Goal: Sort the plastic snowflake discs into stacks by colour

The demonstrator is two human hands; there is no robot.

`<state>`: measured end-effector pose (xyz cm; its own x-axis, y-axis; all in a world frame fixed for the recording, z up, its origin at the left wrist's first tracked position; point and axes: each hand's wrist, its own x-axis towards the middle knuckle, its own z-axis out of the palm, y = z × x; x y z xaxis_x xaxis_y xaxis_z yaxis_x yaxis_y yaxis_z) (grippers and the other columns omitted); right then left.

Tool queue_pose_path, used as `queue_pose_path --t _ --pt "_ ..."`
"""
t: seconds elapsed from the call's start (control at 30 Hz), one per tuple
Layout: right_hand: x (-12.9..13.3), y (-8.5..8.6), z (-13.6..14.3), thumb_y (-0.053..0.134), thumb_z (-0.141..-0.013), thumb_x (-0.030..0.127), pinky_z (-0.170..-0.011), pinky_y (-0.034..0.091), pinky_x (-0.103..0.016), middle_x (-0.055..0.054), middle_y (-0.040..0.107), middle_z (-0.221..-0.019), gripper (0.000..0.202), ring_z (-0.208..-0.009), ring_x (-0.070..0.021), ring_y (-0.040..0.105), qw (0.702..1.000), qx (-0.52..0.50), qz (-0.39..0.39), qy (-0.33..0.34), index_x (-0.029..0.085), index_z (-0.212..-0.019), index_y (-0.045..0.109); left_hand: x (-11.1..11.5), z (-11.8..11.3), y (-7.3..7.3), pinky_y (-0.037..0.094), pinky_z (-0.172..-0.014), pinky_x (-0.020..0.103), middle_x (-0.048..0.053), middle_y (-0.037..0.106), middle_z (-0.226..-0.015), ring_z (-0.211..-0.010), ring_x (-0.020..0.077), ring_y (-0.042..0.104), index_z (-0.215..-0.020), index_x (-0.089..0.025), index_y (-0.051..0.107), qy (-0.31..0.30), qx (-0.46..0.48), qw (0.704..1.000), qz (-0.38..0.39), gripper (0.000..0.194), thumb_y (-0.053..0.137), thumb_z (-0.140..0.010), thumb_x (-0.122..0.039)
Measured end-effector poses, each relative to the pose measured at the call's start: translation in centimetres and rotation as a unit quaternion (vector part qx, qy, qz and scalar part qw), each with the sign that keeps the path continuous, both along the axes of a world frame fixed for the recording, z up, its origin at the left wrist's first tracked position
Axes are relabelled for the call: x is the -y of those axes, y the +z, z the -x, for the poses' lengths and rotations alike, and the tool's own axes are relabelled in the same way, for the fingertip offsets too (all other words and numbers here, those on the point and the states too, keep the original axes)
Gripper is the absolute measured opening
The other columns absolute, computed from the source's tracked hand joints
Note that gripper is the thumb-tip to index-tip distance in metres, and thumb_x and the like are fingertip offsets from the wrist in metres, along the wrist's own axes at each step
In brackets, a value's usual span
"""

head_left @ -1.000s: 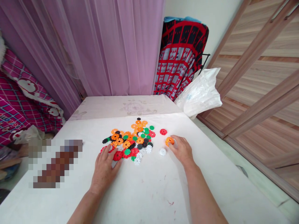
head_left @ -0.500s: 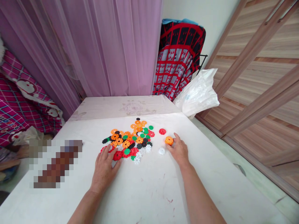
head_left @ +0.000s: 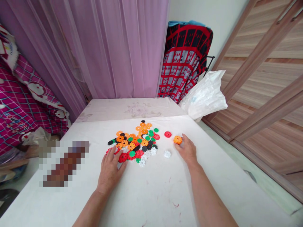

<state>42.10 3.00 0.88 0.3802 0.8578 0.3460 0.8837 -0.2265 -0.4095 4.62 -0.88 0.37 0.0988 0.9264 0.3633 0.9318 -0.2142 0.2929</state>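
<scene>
A pile of notched plastic snowflake discs [head_left: 131,146] in orange, green, black, red and white lies loosely spread on the table. My left hand [head_left: 110,168] rests at the near left edge of the pile, fingers stretched out, fingertips over red discs. Right of the pile, my right hand [head_left: 187,150] has its thumb and fingers around a small orange stack of discs [head_left: 177,140] at table level. A single red disc [head_left: 168,134] lies flat to the left of that stack. Nearer to me is a white disc [head_left: 167,154], apart from the pile.
The table [head_left: 151,195] has a white cover with reddish marks. A blurred-out patch [head_left: 66,164] covers something on the left. Behind stand a purple curtain [head_left: 125,47] and a cloth-draped chair [head_left: 184,60]. A white plastic bag [head_left: 205,94] hangs beside a wooden wardrobe [head_left: 267,78].
The view has shifted slightly to the left. My right hand and the orange stack have moved a little right, away from the red disc. My left hand stays at the pile.
</scene>
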Motion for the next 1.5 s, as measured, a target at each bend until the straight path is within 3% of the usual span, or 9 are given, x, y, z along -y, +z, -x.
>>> queue_pose_path --t 0.1,0.17,0.3,0.43,0.57,0.7,0.9,1.07,1.5 --pt "0.6 0.8 1.1 0.051 -0.079 0.036 -0.089 0.039 -0.040 -0.012 0.061 -0.122 0.047 -0.109 -0.0276 0.052 0.997 0.008 -0.077 0.011 0.018 -0.122 0.057 0.0 0.0 -0.1 0.031 -0.110 0.054 0.014 0.041 -0.149 -0.136 0.0316 0.039 -0.125 -0.022 0.059 0.000 0.003 1.000 0.005 0.046 0.048 -0.087 -0.044" --pt "0.5 2.0 2.5 0.049 -0.082 0.031 -0.091 0.037 -0.039 -0.008 0.062 -0.122 0.034 -0.111 -0.0255 0.050 0.993 0.027 -0.093 0.068 0.023 -0.112 0.063 0.0 0.0 0.0 0.030 -0.110 0.054 0.014 0.040 -0.149 -0.136 0.0315 0.038 -0.125 -0.022 0.059 0.000 0.000 1.000 0.010 0.046 0.048 -0.086 -0.044" --pt "-1.8 4.8 5.8 0.055 -0.083 0.027 -0.090 0.032 -0.038 -0.004 0.067 -0.114 0.018 -0.112 -0.0245 0.047 0.975 0.088 0.005 0.205 0.026 -0.095 0.068 0.1 -0.1 0.1 0.030 -0.111 0.053 0.014 0.041 -0.149 -0.136 0.0305 0.039 -0.125 -0.022 0.059 0.003 0.003 1.000 0.007 0.045 0.047 -0.087 -0.044" --pt "-4.6 6.4 7.7 0.059 -0.081 0.029 -0.084 0.031 -0.035 -0.007 0.069 -0.098 0.017 -0.106 -0.0243 0.049 0.952 0.146 0.109 0.244 0.022 -0.095 0.066 0.0 -0.1 0.0 0.030 -0.111 0.053 0.015 0.042 -0.147 -0.135 0.0309 0.039 -0.124 -0.021 0.059 0.000 0.005 1.000 0.003 0.046 0.046 -0.087 -0.045" --pt "-5.6 6.3 8.6 0.061 -0.080 0.029 -0.083 0.030 -0.033 -0.008 0.068 -0.092 0.017 -0.102 -0.0232 0.051 0.937 0.177 0.168 0.249 0.021 -0.095 0.064 0.0 0.0 -0.2 0.030 -0.111 0.052 0.015 0.041 -0.148 -0.136 0.0301 0.039 -0.125 -0.022 0.059 -0.004 0.003 1.000 -0.001 0.046 0.046 -0.087 -0.045" --pt "-5.9 6.0 8.5 0.062 -0.080 0.035 -0.083 0.031 -0.032 -0.007 0.068 -0.092 0.024 -0.100 -0.0227 0.053 0.941 0.169 0.167 0.239 0.021 -0.100 0.063 0.0 0.0 -0.4 0.031 -0.111 0.052 0.014 0.041 -0.148 -0.136 0.0299 0.038 -0.125 -0.022 0.058 -0.006 0.001 1.000 -0.005 0.045 0.048 -0.087 -0.044" --pt "-7.3 7.0 3.8 0.059 -0.079 0.034 -0.084 0.036 -0.031 -0.004 0.068 -0.110 0.031 -0.102 -0.0219 0.056 0.971 0.110 0.144 0.159 0.023 -0.108 0.062 0.0 0.0 -0.4 0.031 -0.111 0.052 0.013 0.043 -0.147 -0.136 0.0294 0.039 -0.124 -0.023 0.059 -0.003 0.001 1.000 -0.008 0.044 0.047 -0.086 -0.043" --pt "-7.9 7.6 0.8 0.061 -0.075 0.034 -0.080 0.039 -0.029 -0.003 0.068 -0.112 0.036 -0.103 -0.0210 0.059 0.958 0.136 0.195 0.160 0.026 -0.110 0.063 -0.1 0.0 -0.2 0.031 -0.110 0.053 0.016 0.042 -0.147 -0.136 0.0301 0.039 -0.124 -0.021 0.059 -0.009 -0.007 1.000 -0.005 0.047 0.044 -0.088 -0.045" --pt "-7.6 7.3 2.1 0.055 -0.078 0.034 -0.085 0.039 -0.034 -0.008 0.065 -0.117 0.041 -0.108 -0.0249 0.057 0.939 0.162 0.240 0.187 0.023 -0.116 0.063 0.0 0.0 -0.2 0.031 -0.110 0.052 0.016 0.042 -0.147 -0.136 0.0297 0.039 -0.124 -0.021 0.059 -0.010 -0.005 1.000 -0.013 0.045 0.044 -0.088 -0.044"
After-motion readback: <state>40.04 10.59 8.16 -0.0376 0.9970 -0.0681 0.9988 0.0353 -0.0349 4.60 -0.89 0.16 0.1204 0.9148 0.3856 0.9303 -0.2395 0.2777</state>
